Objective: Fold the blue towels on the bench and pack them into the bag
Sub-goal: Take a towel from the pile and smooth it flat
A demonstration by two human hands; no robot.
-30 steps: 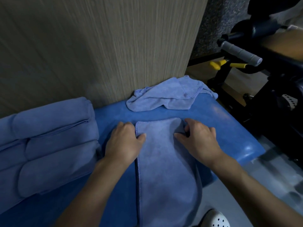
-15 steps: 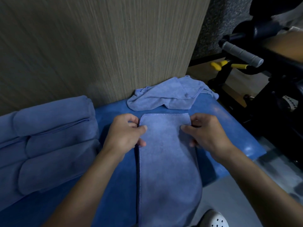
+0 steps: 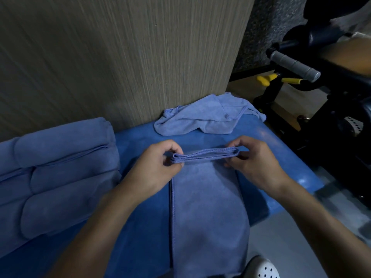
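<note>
Head view: a blue padded bench (image 3: 136, 141) fills the lower frame. No bag is visible.
Towel in work: the blue towel (image 3: 208, 207) is folded into a long strip on the bench. Its near end hangs over the front edge and its far end is lifted clear of the surface.
Handling: judged light, soft and limp, not fragile. The stacked layers are likely to slide apart unless pinched together.
Hold points: the two far corners, with all layers caught at once.
Left hand (image 3: 156, 169): fingers (image 3: 172, 149) curled, pinching the left far corner.
Right hand (image 3: 257, 161): fingers curled, pinching the right far corner against the thumb.
Wall panel (image 3: 120, 57): stands directly behind the bench and limits reach forward.
Exercise machine (image 3: 331, 117): black frame beside the bench's right end, apart from the towel.
Towel pile (image 3: 56, 177): thick folded blue towels on the bench, left of the strip.
Crumpled towel (image 3: 204, 119): unfolded, against the wall panel just beyond the hands, not touching the lifted edge.
Shoe (image 3: 265, 267): white, perforated, on the floor near the hanging end.
</note>
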